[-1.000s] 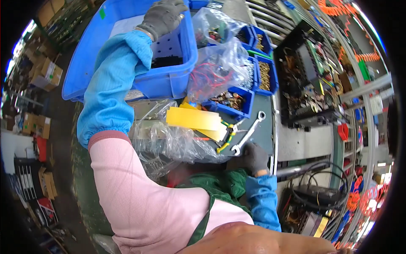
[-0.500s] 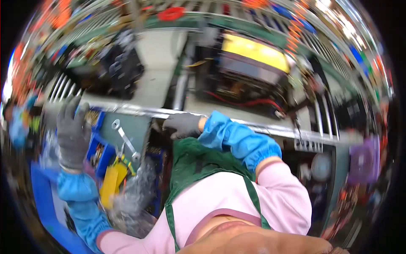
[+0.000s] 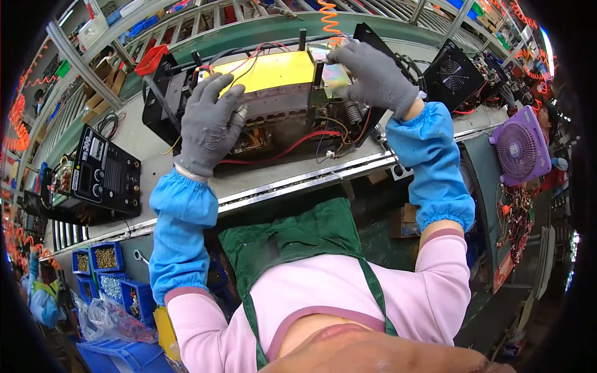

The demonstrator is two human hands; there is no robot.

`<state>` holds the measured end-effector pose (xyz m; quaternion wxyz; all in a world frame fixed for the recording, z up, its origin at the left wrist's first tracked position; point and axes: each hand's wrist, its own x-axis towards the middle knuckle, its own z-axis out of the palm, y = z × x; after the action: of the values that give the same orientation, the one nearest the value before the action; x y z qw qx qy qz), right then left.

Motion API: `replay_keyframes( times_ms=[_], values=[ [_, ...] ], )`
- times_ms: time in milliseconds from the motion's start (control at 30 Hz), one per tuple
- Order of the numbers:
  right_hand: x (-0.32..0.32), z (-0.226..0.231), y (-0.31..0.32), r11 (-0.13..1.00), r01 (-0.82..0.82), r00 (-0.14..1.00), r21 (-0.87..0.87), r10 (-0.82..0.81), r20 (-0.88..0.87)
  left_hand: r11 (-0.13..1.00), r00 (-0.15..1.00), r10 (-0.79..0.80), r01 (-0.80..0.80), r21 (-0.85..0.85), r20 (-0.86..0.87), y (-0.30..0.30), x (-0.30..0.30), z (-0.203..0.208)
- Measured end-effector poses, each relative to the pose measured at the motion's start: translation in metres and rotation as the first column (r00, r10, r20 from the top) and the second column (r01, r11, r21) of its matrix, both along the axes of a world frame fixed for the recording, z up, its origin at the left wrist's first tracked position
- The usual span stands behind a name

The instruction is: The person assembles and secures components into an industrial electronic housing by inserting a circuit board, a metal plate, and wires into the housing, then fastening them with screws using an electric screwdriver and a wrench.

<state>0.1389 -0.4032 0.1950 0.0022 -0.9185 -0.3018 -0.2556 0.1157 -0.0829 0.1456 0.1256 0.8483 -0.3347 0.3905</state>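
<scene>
Grey bench (image 3: 258, 181), shiny near edge (image 3: 280, 190), rollers (image 3: 69, 235) at left. Directly on it, from my remote seat, I make out: yellow-topped opened machine (image 3: 280, 102), centre; black box with knobs (image 3: 107, 173), left; black unit with round fan grille (image 3: 451, 74), right; dark cable coil (image 3: 110, 125), left, farther back.

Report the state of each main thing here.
Yellow-topped rectangular electronics assembly, uncovered, wires exposed.
Gray-gloved left hand, fingers bent, grip unclear.
Gray-gloved right hand, fingers bent, grip unclear.
Black boxy machine with knobs, side open.
Square purple plastic fan, blade motion unclear.
Small blue plastic bins, several holding small parts.
</scene>
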Motion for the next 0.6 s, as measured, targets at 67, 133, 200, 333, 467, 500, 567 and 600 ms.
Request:
replay_keyframes(
  times_ms=[67,133,200,333,467,500,567,600],
  values=[
    [0.001,-0.012,0.0,0.999,0.033,0.985,0.042,-0.025,-0.169,1.0,0.999,0.023,-0.023,0.013,-0.022,-0.003,0.008,-0.013],
    [-0.003,-0.016,-0.003,0.998,0.041,0.997,-0.049,-0.044,-0.059,0.997,0.992,0.081,-0.079,0.028,-0.096,-0.001,0.013,-0.027],
    [-0.006,-0.012,-0.002,0.967,0.188,0.981,-0.17,-0.192,-0.005,0.996,0.993,0.076,-0.072,0.047,-0.088,0.001,0.016,-0.034],
    [-0.007,-0.01,-0.007,0.969,0.205,0.978,-0.139,-0.197,0.071,0.995,0.994,0.093,-0.092,0.026,-0.055,-0.001,0.017,-0.04],
    [-0.035,-0.015,-0.029,0.726,-0.206,0.967,0.656,0.048,0.25,0.993,0.992,0.113,-0.112,0.022,-0.048,0.004,0.019,-0.046],
    [-0.037,-0.027,-0.046,0.645,-0.155,0.963,0.749,-0.069,0.259,0.991,0.991,0.129,-0.128,0.025,-0.035,0.003,0.019,-0.048],
    [-0.035,-0.06,-0.087,0.569,-0.009,0.937,0.822,-0.282,0.205,0.992,0.992,0.126,-0.125,0.018,-0.026,0.001,0.02,-0.049],
    [-0.03,-0.078,-0.109,0.579,0.096,0.912,0.809,-0.377,0.161,0.991,0.991,0.131,-0.131,0.012,-0.011,0.0,0.02,-0.048]
  ],
)
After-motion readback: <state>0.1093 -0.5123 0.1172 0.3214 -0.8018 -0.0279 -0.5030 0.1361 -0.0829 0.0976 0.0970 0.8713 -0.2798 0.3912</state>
